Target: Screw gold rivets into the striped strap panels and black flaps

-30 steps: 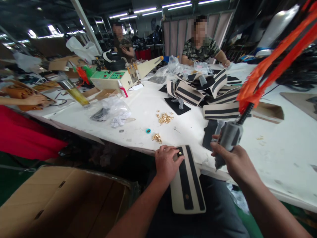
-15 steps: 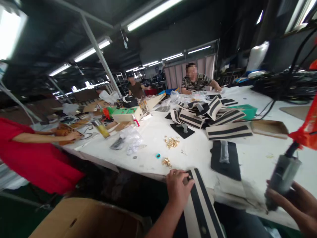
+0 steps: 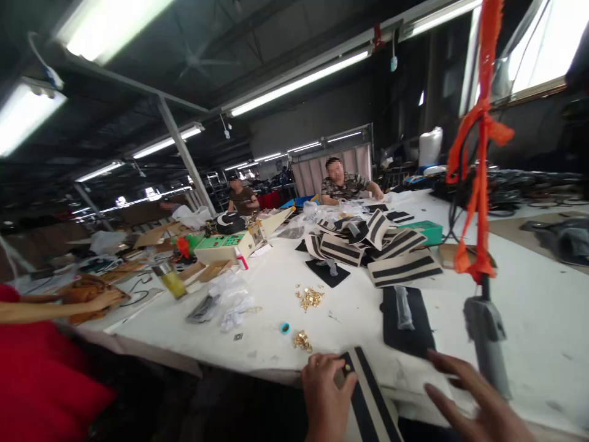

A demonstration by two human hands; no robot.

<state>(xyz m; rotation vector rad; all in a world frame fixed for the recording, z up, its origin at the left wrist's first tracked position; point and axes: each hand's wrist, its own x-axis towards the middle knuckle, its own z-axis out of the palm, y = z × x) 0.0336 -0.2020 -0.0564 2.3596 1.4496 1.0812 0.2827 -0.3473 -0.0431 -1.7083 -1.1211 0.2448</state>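
Note:
My left hand rests with curled fingers on a cream strap piece with black stripes at the table's near edge; a small gold stud sits by my thumb. My right hand is spread open, fingers apart, just left of a grey power tool. The tool hangs free on a cord wrapped in orange tape and nothing grips it.
On the white table lie gold studs, a black pad, a pile of striped pieces, a green-topped machine and plastic bags. A person in red sits at left; two more people sit at the far end.
The view tilted up. My right hand let go of the grey tool, which now hangs by its cord. My left hand stayed on the striped piece.

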